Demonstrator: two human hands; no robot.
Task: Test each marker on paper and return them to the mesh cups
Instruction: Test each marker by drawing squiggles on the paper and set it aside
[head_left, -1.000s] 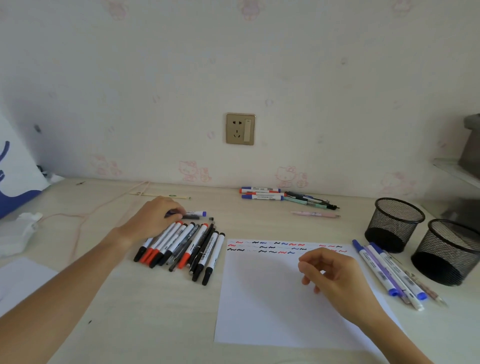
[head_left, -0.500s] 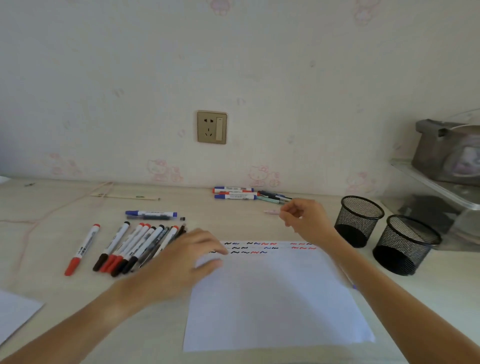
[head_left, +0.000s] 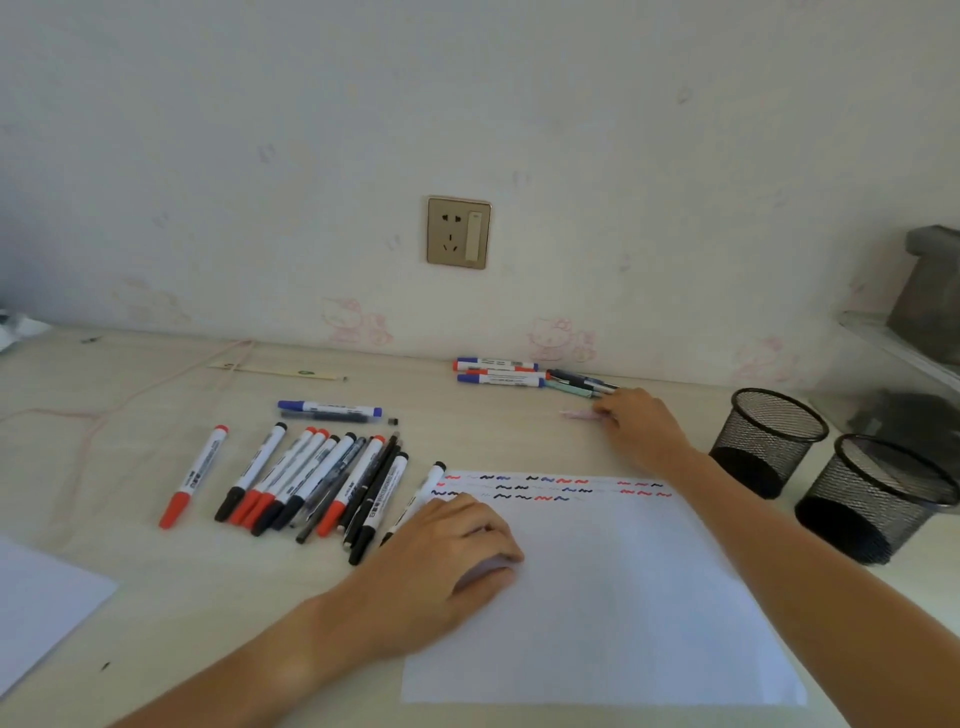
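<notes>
Left hand (head_left: 447, 551) rests palm-down, fingers relaxed, on the white paper (head_left: 613, 597); right hand (head_left: 636, 426) reaches to the back, fingers curled onto a pale pink pen (head_left: 576, 414). Light wood surface (head_left: 156, 582) meets a cream wall with socket (head_left: 458, 233). Two mesh cups (head_left: 769, 441) stand right. Marker row (head_left: 311, 483) lies left of the paper. Versus 0.5 s ago: right hand has closed on the pink pen; left hand has slid further onto the paper.
</notes>
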